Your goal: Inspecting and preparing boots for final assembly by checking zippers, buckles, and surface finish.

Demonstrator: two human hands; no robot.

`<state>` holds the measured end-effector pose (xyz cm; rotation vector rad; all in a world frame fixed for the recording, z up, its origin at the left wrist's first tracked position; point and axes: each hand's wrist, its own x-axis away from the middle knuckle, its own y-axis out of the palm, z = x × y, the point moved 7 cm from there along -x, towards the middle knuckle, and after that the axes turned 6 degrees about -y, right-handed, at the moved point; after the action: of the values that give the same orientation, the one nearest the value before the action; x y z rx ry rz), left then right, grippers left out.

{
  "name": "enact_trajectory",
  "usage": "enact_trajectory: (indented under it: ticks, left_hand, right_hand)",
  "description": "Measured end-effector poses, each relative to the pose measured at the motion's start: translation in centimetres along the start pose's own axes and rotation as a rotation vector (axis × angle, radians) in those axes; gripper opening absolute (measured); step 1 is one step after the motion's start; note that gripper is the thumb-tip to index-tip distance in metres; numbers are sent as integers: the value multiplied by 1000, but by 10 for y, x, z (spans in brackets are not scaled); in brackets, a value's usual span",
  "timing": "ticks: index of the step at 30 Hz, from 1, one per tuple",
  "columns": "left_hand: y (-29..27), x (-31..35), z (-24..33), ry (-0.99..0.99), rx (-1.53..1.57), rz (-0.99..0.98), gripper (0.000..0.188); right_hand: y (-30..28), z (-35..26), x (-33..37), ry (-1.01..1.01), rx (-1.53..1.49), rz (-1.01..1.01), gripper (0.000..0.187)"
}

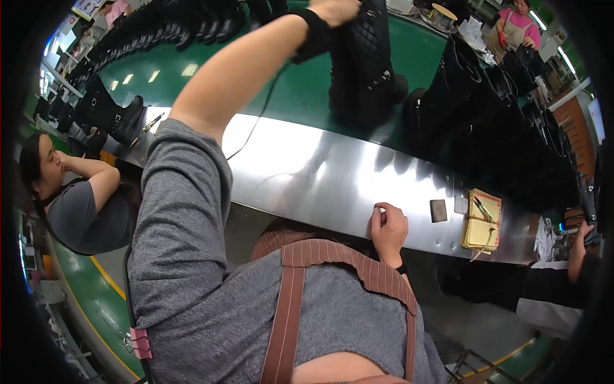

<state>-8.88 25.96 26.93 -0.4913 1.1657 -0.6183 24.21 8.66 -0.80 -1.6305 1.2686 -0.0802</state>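
Stretched far forward to the top edge, my left hand is closed at the top of a black boot with a quilted shaft and buckled straps. The boot stands with another close against it, so the pair partly merges. Part of the left fingers is cut off by the frame edge. A black band circles that wrist. My right hand rests on the near edge of the metal table, fingers curled in loosely with nothing seen in them.
Black boots crowd the right; more line the far left. Behind the table runs a green belt. A yellow pad with a pen lies beside a small brown block. A dark cable crosses the metal. People sit nearby.
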Motion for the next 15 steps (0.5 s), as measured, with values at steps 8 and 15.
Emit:
enact_trajectory:
  ticks: [8, 15]
  left_hand:
    - [-60, -14, -87, 159, -160, 179, 26]
    - [-65, 43, -189, -78, -444, 84, 38]
  right_hand:
    - [-4, 9, -4, 35, 37, 18, 8]
    - [-20, 19, -26, 196, -437, -173, 26]
